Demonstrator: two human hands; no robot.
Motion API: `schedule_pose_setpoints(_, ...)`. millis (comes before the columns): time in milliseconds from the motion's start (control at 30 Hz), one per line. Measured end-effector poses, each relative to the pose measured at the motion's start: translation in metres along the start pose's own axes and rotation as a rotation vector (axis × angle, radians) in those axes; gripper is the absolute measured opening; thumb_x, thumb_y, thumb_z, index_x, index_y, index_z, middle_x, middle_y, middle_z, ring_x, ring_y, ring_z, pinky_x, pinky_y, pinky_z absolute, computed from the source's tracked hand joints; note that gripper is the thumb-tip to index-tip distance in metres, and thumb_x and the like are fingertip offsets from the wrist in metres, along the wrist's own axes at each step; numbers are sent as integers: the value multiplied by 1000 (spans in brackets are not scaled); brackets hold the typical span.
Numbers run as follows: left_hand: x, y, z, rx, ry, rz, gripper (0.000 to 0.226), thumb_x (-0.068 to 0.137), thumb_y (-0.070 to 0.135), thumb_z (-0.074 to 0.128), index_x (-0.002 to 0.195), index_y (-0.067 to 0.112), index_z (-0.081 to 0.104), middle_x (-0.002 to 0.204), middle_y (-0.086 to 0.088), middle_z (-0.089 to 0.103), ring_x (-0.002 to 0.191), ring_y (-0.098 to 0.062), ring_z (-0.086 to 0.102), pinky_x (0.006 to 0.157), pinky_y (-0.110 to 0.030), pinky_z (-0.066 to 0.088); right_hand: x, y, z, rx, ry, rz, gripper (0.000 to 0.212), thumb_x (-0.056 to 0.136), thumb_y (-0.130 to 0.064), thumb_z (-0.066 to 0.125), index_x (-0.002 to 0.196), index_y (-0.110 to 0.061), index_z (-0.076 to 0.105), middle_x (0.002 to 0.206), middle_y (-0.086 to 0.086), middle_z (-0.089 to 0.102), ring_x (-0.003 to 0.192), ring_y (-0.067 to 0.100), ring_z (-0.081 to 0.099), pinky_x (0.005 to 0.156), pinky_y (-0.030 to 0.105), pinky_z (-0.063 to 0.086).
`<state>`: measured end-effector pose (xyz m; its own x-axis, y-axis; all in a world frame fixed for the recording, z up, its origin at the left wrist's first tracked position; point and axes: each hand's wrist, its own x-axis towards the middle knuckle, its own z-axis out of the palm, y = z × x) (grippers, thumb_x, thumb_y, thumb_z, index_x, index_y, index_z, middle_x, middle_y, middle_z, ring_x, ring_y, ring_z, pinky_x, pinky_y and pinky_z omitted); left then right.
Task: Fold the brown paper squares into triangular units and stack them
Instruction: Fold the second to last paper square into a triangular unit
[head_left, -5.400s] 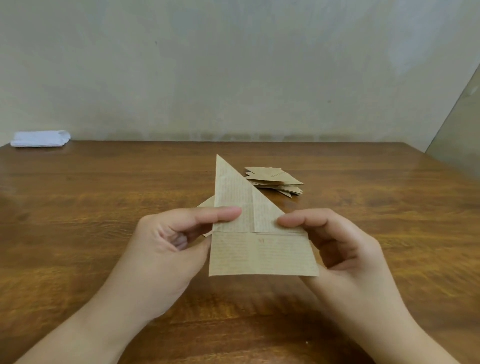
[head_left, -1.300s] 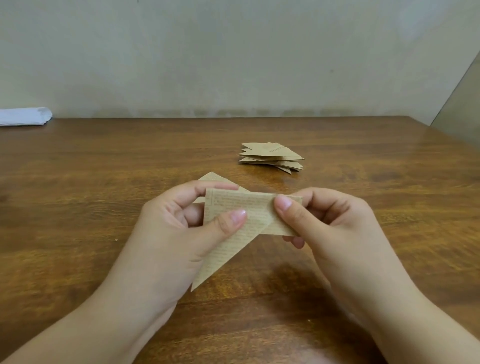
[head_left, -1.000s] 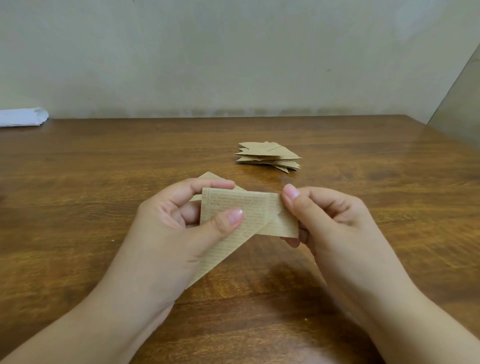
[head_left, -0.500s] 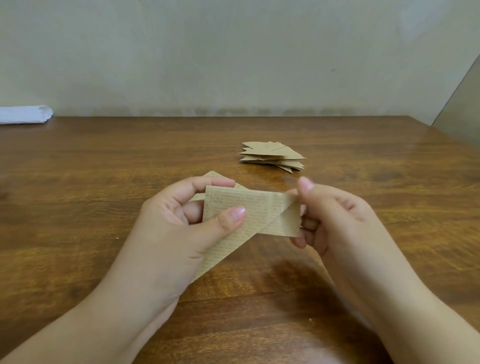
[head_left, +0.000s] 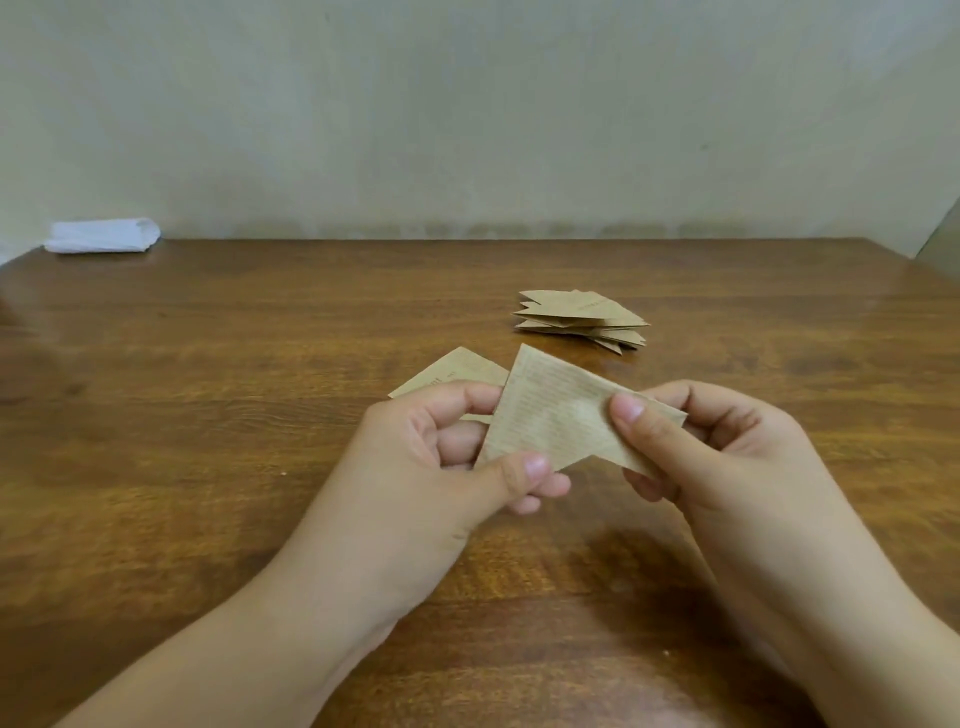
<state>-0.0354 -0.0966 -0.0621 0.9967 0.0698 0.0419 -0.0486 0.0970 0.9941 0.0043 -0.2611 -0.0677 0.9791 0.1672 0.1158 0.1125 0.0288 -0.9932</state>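
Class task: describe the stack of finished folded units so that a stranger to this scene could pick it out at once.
Start at the wooden table; look past both hands toward the wall, slightly right of centre. The stack lies there untouched, several brown layers with pointed corners, unlike the held piece or the flat sheet.

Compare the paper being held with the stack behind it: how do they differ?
The held paper is a single piece, pinched off the table by the left hand and right hand; the stack is several folded units lying untouched on the table, farther back. Both are brown printed paper.
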Motion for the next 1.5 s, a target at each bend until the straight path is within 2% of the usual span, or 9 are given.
schedule_pose_setpoints(167, 1, -1, -3, 78, 6, 57, 22, 81, -1, 65, 97, 15, 66, 73, -6, 74, 47, -11, 59, 46, -15, 45, -1, -1, 1, -51, -8, 21, 30, 63, -39, 70, 71, -10, 71, 58, 14, 53, 53, 17, 42, 56, 31, 32)
schedule_pose_setpoints(267, 1, -3, -5, 114, -31, 23, 21, 90, 2, 57, 101, 17, 65, 69, -2, 70, 43, -5, 43, 44, -13, 37, -2, -2, 1, -104, -20, 1, 31, 62, -40, 68, 71, -11, 71, 55, 8, 54, 51, 13, 43, 55, 25, 35)
schedule_pose_setpoints(600, 2, -7, -6, 227, 24, 70, 12, 86, 21, 64, 96, 22, 70, 59, 6, 64, 45, 6, 49, 46, -6, 34, -2, 0, 2, -52, -82, 34, 21, 66, -31, 70, 71, -11, 71, 57, 6, 62, 47, 8, 48, 46, 15, 40)
schedule_pose_setpoints(733, 2, -9, -9, 274, 56, 91, 12, 87, 30, 61, 87, 28, 73, 59, 5, 66, 45, 2, 45, 53, -23, 32, -2, 1, 2, -79, -132, 64, 7, 79, -17, 70, 76, -11, 71, 58, 7, 66, 46, 8, 52, 47, 19, 41)
schedule_pose_setpoints(867, 4, -12, -11, 342, 52, 61, 14, 87, 32, 62, 78, 27, 72, 58, 4, 67, 44, -5, 41, 48, -21, 31, -2, 3, 3, -319, -118, -89, 6, 75, -29, 72, 81, -27, 71, 71, 3, 70, 61, 22, 63, 59, 36, 51)
schedule_pose_setpoints(1100, 1, -12, -8, 412, -48, 29, 17, 87, 33, 61, 72, 32, 69, 57, 5, 66, 45, -6, 42, 46, -18, 33, -3, 2, 2, -400, -102, -167, 13, 74, -38, 72, 72, -25, 72, 67, 0, 69, 62, 17, 63, 54, 25, 47)
schedule_pose_setpoints(1300, 2, -11, -9, 481, -75, 83, 16, 88, 34, 60, 75, 27, 66, 62, 6, 69, 56, -26, 52, 57, -35, 41, -2, 3, -2, -335, -154, -165, 21, 67, -45, 70, 75, -25, 72, 68, 1, 69, 60, 17, 61, 56, 25, 46)
schedule_pose_setpoints(1400, 7, -12, -14, 591, -23, 186, 19, 88, 33, 60, 70, 26, 65, 63, 12, 67, 55, -8, 55, 58, -24, 43, 0, 9, -7, -543, -129, -336, 10, 74, -31, 80, 71, -27, 71, 69, -11, 66, 62, 4, 56, 58, 11, 42)
schedule_pose_setpoints(1500, 12, -13, -23, 782, -42, 433, 19, 89, 32, 59, 74, 26, 69, 69, 14, 64, 66, -1, 57, 60, -14, 43, 6, 16, -9, -858, -66, -640, 6, 72, -23, 70, 78, -23, 69, 81, -12, 65, 76, 6, 53, 68, 14, 40)
